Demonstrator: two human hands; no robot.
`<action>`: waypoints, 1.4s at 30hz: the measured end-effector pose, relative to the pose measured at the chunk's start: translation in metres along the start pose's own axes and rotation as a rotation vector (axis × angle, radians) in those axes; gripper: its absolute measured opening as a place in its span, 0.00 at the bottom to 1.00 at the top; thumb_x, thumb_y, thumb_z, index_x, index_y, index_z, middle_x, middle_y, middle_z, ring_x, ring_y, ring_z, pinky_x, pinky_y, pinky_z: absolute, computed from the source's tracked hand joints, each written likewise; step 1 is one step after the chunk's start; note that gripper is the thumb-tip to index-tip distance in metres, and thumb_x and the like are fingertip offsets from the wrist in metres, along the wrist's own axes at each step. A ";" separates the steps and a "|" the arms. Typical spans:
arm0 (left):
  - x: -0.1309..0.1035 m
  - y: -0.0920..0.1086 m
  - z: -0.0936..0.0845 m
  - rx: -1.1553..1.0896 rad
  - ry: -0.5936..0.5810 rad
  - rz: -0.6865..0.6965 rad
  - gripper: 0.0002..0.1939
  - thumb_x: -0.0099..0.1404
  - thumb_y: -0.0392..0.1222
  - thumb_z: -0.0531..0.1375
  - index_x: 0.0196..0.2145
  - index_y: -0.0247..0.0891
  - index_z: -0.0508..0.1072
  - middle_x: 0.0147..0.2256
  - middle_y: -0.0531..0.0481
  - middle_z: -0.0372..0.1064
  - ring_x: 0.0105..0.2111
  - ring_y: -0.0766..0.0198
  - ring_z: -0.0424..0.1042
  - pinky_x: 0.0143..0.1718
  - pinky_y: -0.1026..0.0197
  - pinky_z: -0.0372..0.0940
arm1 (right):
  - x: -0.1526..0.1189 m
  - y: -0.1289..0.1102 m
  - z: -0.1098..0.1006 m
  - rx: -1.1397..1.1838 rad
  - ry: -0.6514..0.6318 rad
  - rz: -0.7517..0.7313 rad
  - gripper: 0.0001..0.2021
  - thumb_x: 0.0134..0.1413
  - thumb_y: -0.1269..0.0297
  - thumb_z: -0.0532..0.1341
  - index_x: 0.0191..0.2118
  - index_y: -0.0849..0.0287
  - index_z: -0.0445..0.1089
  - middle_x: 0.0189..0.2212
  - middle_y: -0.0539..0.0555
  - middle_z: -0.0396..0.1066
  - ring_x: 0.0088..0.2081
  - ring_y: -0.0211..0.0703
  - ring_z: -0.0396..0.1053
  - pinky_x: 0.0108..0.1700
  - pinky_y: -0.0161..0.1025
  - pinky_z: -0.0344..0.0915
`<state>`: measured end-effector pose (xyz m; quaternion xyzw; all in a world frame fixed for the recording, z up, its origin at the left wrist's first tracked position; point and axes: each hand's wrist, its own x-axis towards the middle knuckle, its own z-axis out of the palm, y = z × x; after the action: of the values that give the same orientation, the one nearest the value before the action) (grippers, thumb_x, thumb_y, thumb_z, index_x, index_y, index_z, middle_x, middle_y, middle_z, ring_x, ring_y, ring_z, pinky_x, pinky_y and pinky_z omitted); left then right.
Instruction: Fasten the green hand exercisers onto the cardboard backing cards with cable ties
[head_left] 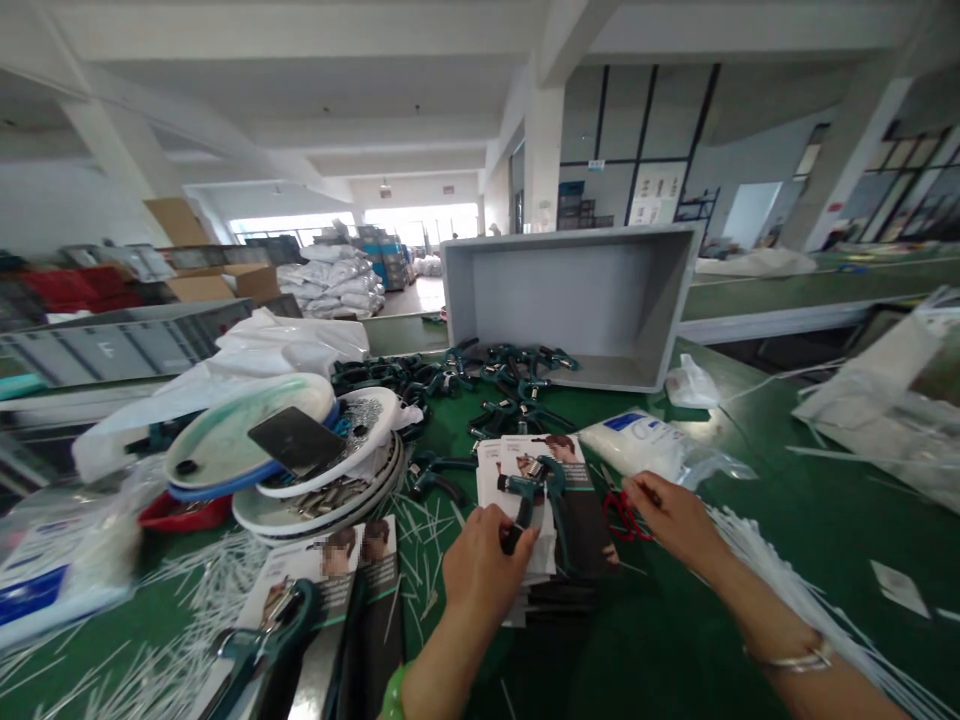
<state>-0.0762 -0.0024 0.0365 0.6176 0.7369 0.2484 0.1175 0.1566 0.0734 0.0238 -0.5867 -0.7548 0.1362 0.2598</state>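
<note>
My left hand (pixel 486 568) is closed, thumb and fingers pinching the handle of dark green plier-like pliers (pixel 538 484) with a metal head. These pliers lie on a printed card (pixel 577 500), the top of a stack. To the right, my right hand (pixel 671 515) has its fingers pinched together beside red-handled scissors (pixel 627 518), partly over them; what it holds, if anything, is hidden. At the lower left, more pliers (pixel 259 640) lie on another printed card (pixel 330 560). Several loose pliers (pixel 517 410) are heaped beyond the card stack.
A grey bin (pixel 555 300) lies on its side behind the pliers. Stacked plates (pixel 247 430) at left hold small metal parts and a phone (pixel 295 442). White plastic ties (pixel 217 590) lie scattered left; more ties (pixel 795 590) lie right. A clear bag (pixel 637 440) rests behind the scissors.
</note>
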 end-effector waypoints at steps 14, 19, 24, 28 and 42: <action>0.014 0.007 -0.014 -0.058 0.060 0.226 0.11 0.61 0.46 0.52 0.34 0.47 0.74 0.39 0.49 0.66 0.38 0.61 0.67 0.37 0.61 0.61 | 0.005 0.027 0.008 0.067 -0.254 0.203 0.22 0.47 0.63 0.53 0.48 0.66 0.65 0.27 0.57 0.74 0.28 0.45 0.72 0.27 0.36 0.63; 0.032 0.021 0.004 -0.027 0.031 0.194 0.09 0.56 0.43 0.56 0.26 0.42 0.76 0.37 0.47 0.65 0.38 0.57 0.66 0.36 0.59 0.61 | -0.017 0.007 -0.008 0.440 -0.256 0.028 0.27 0.47 0.61 0.55 0.55 0.63 0.58 0.31 0.54 0.75 0.32 0.44 0.72 0.32 0.37 0.66; 0.039 0.014 0.013 -0.278 -0.016 0.068 0.09 0.57 0.42 0.54 0.24 0.39 0.72 0.33 0.50 0.65 0.36 0.63 0.66 0.37 0.63 0.60 | -0.018 -0.026 -0.018 -0.374 -0.027 -0.287 0.19 0.49 0.63 0.58 0.49 0.56 0.67 0.37 0.58 0.73 0.37 0.51 0.70 0.36 0.43 0.64; 0.042 0.006 0.015 -0.440 -0.029 0.042 0.10 0.57 0.42 0.54 0.22 0.38 0.69 0.30 0.51 0.65 0.35 0.64 0.65 0.37 0.64 0.59 | -0.010 -0.045 -0.027 -0.780 0.036 -0.462 0.19 0.50 0.70 0.58 0.49 0.56 0.66 0.34 0.59 0.72 0.38 0.53 0.69 0.36 0.43 0.61; 0.043 0.001 0.017 -0.648 -0.034 0.049 0.11 0.56 0.44 0.54 0.19 0.38 0.65 0.26 0.53 0.63 0.32 0.64 0.64 0.36 0.63 0.57 | -0.010 -0.056 -0.019 -0.894 -0.070 -0.461 0.22 0.51 0.72 0.57 0.53 0.57 0.62 0.32 0.57 0.71 0.32 0.46 0.70 0.28 0.38 0.59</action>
<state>-0.0762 0.0434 0.0289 0.5696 0.6023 0.4625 0.3144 0.1226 0.0467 0.0656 -0.4539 -0.8574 -0.2419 -0.0190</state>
